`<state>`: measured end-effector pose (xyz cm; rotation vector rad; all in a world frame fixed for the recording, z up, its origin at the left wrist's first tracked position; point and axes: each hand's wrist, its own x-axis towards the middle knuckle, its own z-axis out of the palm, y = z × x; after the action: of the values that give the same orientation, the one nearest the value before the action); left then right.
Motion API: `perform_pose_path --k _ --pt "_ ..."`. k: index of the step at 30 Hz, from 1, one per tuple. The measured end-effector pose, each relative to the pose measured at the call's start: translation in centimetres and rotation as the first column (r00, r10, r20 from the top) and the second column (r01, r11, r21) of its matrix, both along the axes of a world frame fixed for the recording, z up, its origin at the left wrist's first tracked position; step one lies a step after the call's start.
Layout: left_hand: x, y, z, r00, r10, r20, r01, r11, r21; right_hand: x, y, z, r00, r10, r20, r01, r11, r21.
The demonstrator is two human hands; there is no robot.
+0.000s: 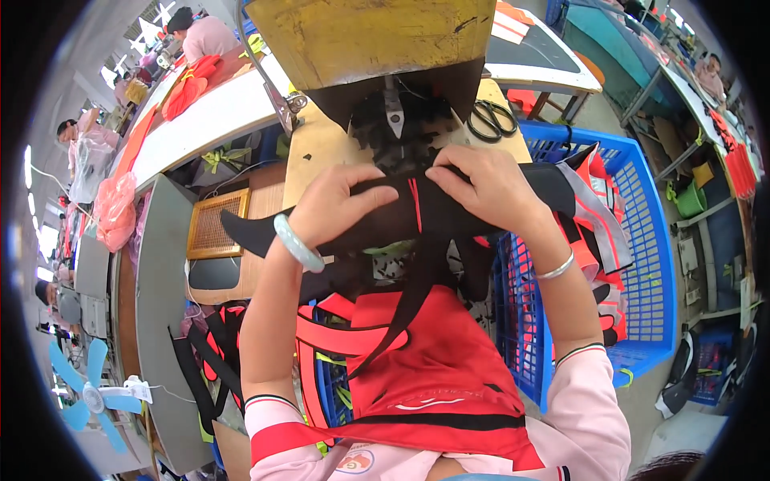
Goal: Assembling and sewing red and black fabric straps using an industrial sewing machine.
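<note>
A black fabric piece (365, 210) with a narrow red strip down its middle lies stretched between my hands, at the front of a machine with a worn yellow housing (373, 40). My left hand (341, 204), with a pale bangle at its wrist, grips the piece left of the strip. To the right of the strip, my right hand (488, 188) holds it too, thumb and fingers curled at its far edge. The piece's tapered ends hang out to the left and down over my red apron (433, 361). A metal part (393, 116) of the machine points down just beyond the fabric.
Black-handled scissors (492, 120) rest on the wooden table at the right. A blue plastic basket (666, 272) of grey and red pieces stands by my right arm. Black scraps (401, 148) litter the machine. More strips hang at my left, near a blue fan (92, 397). Other people work farther off.
</note>
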<state>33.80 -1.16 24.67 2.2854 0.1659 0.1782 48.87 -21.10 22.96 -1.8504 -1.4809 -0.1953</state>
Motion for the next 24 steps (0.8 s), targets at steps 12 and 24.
perform_pose_path --k 12,24 --pt "4.9 5.3 -2.1 0.997 0.002 -0.078 -0.013 0.991 -0.132 4.5 4.3 -0.4 0.983 -0.048 -0.175 0.022 0.989 -0.143" --pt "3.2 6.5 -2.0 0.993 0.036 -0.112 -0.074 0.931 -0.358 4.3 -0.4 1.6 0.978 -0.17 -0.122 0.145 0.971 -0.191"
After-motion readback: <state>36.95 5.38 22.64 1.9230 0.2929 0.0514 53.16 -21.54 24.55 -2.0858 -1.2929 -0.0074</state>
